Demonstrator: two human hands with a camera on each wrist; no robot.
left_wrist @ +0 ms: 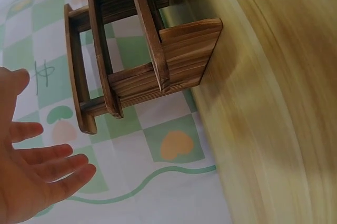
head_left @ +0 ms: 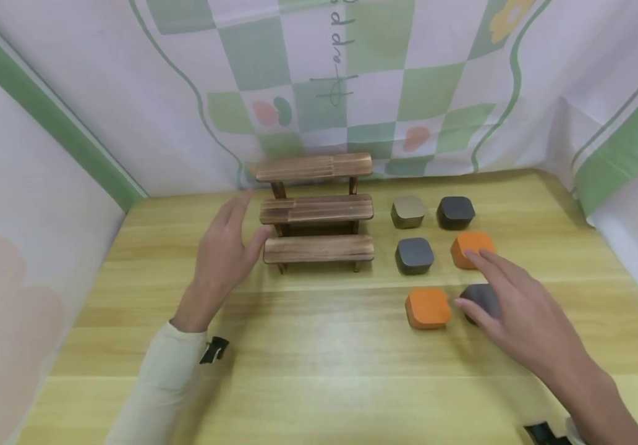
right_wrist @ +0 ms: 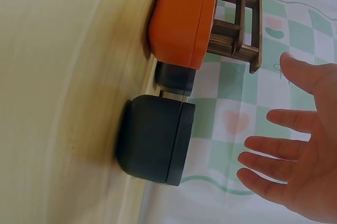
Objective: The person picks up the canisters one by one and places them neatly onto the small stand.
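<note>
A three-tier wooden shelf [head_left: 319, 249] stands at the back middle of the table, its tiers bare. My left hand [head_left: 224, 247] hovers just left of it, fingers extended, holding nothing. To the shelf's right sit several small rounded boxes: a gold one [head_left: 408, 211], a black one [head_left: 455, 212], a blue-grey one [head_left: 415, 255], an orange one [head_left: 466, 248], a nearer orange one [head_left: 428, 308] and a dark grey one [head_left: 480, 301]. Over the dark grey box hangs my right hand [head_left: 525, 309], fingers spread, partly hiding it. The right wrist view shows a gap between fingers and dark box [right_wrist: 152, 140].
A light wood-grain table [head_left: 319, 371] carries everything. Behind the shelf hangs a green-and-white checked cloth [head_left: 374, 93], close to its top tier. White cloth sides with green bands [head_left: 63, 111] bound the table left and right.
</note>
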